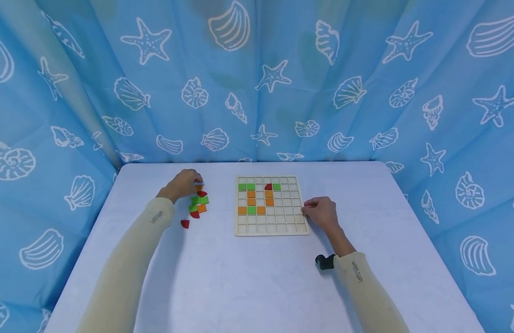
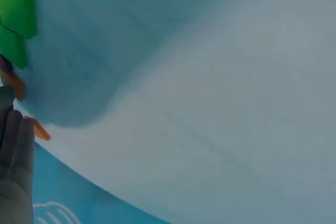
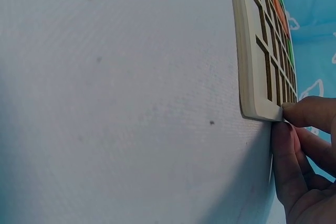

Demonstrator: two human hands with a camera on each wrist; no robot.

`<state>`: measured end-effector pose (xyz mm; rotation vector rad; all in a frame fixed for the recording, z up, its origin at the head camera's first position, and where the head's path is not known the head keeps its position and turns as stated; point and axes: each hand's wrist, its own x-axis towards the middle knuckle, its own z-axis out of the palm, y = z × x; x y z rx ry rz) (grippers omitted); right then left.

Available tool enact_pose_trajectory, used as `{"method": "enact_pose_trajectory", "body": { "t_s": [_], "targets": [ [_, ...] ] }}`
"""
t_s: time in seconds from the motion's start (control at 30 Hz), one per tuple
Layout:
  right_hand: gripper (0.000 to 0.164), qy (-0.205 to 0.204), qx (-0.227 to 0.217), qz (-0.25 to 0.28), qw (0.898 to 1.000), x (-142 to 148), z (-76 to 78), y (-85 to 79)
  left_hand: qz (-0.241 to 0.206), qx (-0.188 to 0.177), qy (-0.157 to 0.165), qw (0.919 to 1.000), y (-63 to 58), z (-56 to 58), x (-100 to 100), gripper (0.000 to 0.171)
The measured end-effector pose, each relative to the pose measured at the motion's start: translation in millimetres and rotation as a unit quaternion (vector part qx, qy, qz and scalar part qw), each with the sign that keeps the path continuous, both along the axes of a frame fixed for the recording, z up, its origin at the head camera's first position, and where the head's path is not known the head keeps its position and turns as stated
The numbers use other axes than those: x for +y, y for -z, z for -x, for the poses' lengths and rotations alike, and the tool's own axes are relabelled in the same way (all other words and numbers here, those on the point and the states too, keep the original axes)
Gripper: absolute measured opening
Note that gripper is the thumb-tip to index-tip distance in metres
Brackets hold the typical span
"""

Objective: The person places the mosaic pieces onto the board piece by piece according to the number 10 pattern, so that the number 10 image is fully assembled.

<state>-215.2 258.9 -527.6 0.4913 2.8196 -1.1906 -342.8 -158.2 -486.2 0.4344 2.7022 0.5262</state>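
Bench arrangement with two hands, viewed from the head and both wrists. The board (image 1: 271,234), a pale square grid, lies flat on the white bench (image 1: 236,282) between the hands, nearer the right. In its second row from the far side are, from the left, two green tiles (image 1: 250,187), then, past a gap, a red quarter-round (image 1: 268,187) and a green tile (image 1: 276,187). Orange tiles (image 1: 251,198) run in two short columns, one below the second green tile and one below the red quarter-round; the fifth row begins orange, green, orange.

Right hand (image 1: 322,212): fingers nearly closed, pinching the board's right edge near its near corner, the thumb on the rim and a finger against the edge from outside.

Left hand (image 1: 182,182): above the far end of the loose pile (image 1: 204,200), left of the board; the fingers reach down at an orange tile (image 1: 198,188), and whether they grip it, or how far apart they are, cannot be told. The pile holds green and orange tiles and red quarter-rounds, one of these (image 1: 185,224) lying apart at the near end.

Surroundings: cream sleeves (image 1: 117,266) on both arms, a black device (image 1: 325,262) at the right wrist, and a blue curtain (image 1: 298,101) with white shells and starfish behind
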Motion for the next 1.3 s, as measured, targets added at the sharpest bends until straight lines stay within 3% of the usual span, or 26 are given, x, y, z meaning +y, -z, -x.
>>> {"method": "enact_pose_trajectory", "body": {
  "t_s": [0.2,0.9,1.1,1.3],
  "targets": [
    [0.020,0.000,0.006,-0.001,1.000,-1,-0.4,0.4,-0.010,-0.012,-0.003,0.9999,6.6,-0.9,-8,0.037],
    [0.019,0.004,0.004,0.002,1.000,0,-0.4,-0.1,-0.021,0.009,-0.026,0.9994,14.6,-0.5,-5,0.038],
    [0.019,0.003,0.000,0.001,1.000,0,0.1,-1.5,-0.031,0.044,-0.035,0.9979,7.9,0.4,-2,0.038],
    [0.019,0.004,0.000,0.000,1.000,0,-0.2,-1.0,-0.048,0.055,-0.011,0.9973,-3.6,4.0,19,0.037]
  ]
}}
